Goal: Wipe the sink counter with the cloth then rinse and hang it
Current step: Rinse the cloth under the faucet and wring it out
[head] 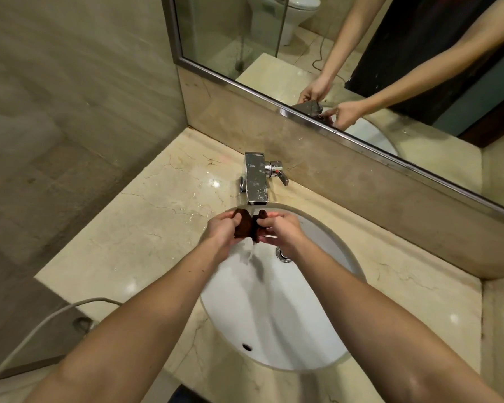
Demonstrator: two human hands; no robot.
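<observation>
Both hands are holding the cloth (245,225) under the tap (256,178), over the back part of the sink (312,324). Left hand (223,232) is gripping the left side of the cloth, fingers curled round it, thumb on top. Right hand (280,231) is gripping the right side the same way, fingers closed on the fabric. The hands are sitting close together, the cloth bunched up dark brown between them, a bit sticking up above each thumb.

Water is running: a thin stream is falling from the spout onto the cloth and another is dropping from under the hands into the basin, landing just left of the drain (282,254). The overflow hole (246,347) is showing on the near wall of the sink.

The counter (146,228) is beige marble, glossy, reflecting ceiling lights. The tap's lever (278,171) is sticking out to the right of the chrome body. The mirror (361,68) above the backsplash is reflecting both forearms, the hands and a toilet behind. A grey cable (41,321) is hanging off the counter's left edge, running toward the bottom-left corner.

Both forearms are bare, reaching in from the bottom of the view.
</observation>
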